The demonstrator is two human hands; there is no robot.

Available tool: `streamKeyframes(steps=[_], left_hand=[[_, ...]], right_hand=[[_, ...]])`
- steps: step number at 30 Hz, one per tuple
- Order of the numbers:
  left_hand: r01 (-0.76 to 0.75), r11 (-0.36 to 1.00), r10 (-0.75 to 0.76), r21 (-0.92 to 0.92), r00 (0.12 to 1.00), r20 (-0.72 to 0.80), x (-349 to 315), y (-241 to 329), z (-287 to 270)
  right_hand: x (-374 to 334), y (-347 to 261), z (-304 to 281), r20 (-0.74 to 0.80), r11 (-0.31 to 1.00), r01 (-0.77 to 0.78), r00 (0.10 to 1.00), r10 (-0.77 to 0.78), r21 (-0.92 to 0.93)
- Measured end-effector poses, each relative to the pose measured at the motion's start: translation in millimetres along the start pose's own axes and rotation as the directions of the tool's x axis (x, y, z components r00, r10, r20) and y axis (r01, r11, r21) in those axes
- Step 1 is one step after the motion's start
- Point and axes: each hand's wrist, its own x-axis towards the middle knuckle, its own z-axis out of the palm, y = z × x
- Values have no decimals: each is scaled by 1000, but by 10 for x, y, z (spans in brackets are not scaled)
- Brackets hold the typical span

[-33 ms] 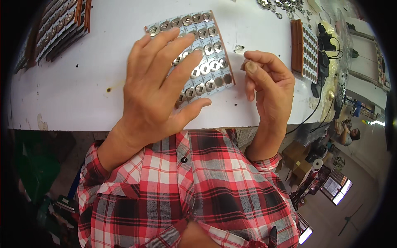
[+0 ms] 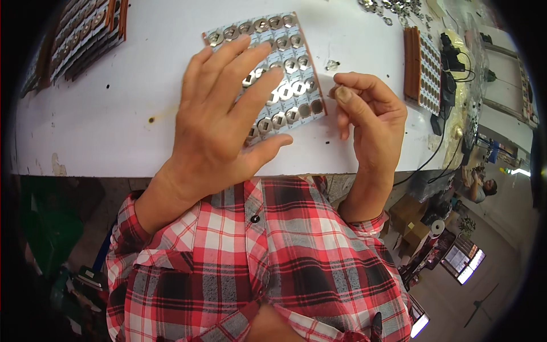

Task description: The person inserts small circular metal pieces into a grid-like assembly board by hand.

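Note:
A light-blue panel of circuit boards (image 2: 305, 64) with reddish-brown edges lies on the white table, bearing rows of shiny metal coin-cell holders. Over its left half my left hand (image 2: 213, 111) is spread flat with fingers apart, hiding part of the rows. The two places at the panel's near right corner show darker, flat round pads. To the right of the panel, my right hand (image 2: 370, 108) is raised with thumb and index finger pinched together. Whatever lies between those fingertips is too small to make out. Beyond them sits a loose metal clip (image 2: 332, 65).
A stack of similar panels (image 2: 91, 37) stands at the far left, and another stack (image 2: 421, 68) on the right beside black adapters and cables (image 2: 449, 77). Loose metal clips (image 2: 393, 10) are heaped at the far right. Another person (image 2: 478, 185) is in the background.
The view has shifted very slightly. Both hands keep nearly the same pose, the left spread over the panel and the right pinched beside it.

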Motion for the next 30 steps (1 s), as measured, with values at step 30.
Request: streamKeyframes(steps=[30], left_hand=[[77, 996, -78, 38, 996, 41, -59, -11, 163]], right_hand=[[-250, 211, 183, 86, 801, 213, 976, -200, -559]])
